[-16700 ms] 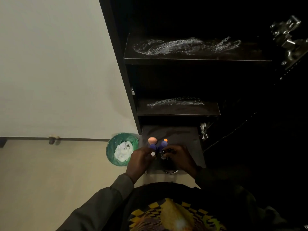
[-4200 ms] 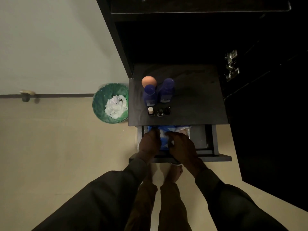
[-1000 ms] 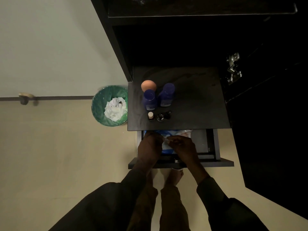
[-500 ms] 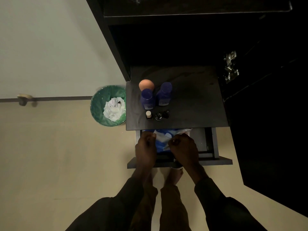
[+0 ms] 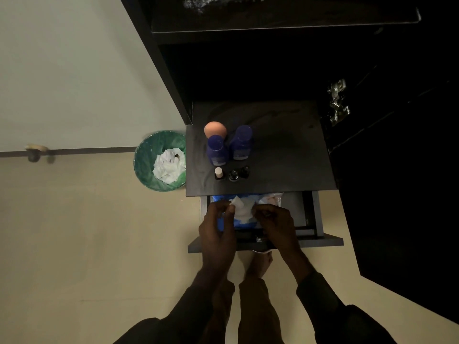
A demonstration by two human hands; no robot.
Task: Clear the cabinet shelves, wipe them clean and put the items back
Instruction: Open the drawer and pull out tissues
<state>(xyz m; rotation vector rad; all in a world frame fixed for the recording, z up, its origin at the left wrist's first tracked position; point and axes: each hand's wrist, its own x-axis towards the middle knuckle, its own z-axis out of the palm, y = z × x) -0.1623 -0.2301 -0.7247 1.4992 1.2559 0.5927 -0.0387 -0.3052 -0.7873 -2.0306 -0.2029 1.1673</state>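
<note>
A white wipe (image 5: 241, 210) is stretched between my left hand (image 5: 218, 232) and my right hand (image 5: 278, 225), each pinching one side of it. Under it, a blue packet (image 5: 238, 222) lies in the open drawer (image 5: 308, 240). Just beyond, on the dark lowest shelf (image 5: 285, 150), stand two blue bottles (image 5: 216, 150) (image 5: 240, 142), an orange-capped item (image 5: 214, 128) and three tiny bottles (image 5: 232, 173). A higher shelf (image 5: 273, 13) shows whitish streaks.
A green bin (image 5: 146, 160) holding crumpled white tissues stands on the beige floor left of the cabinet. The open cabinet door with metal hinges (image 5: 337, 101) stands at the right. My feet are under the drawer front. A door stop (image 5: 34, 151) sits by the wall.
Both hands lifted from gripping the blue packet and now hold a white wipe pulled out between them. The bottles on the shelf have not moved.
</note>
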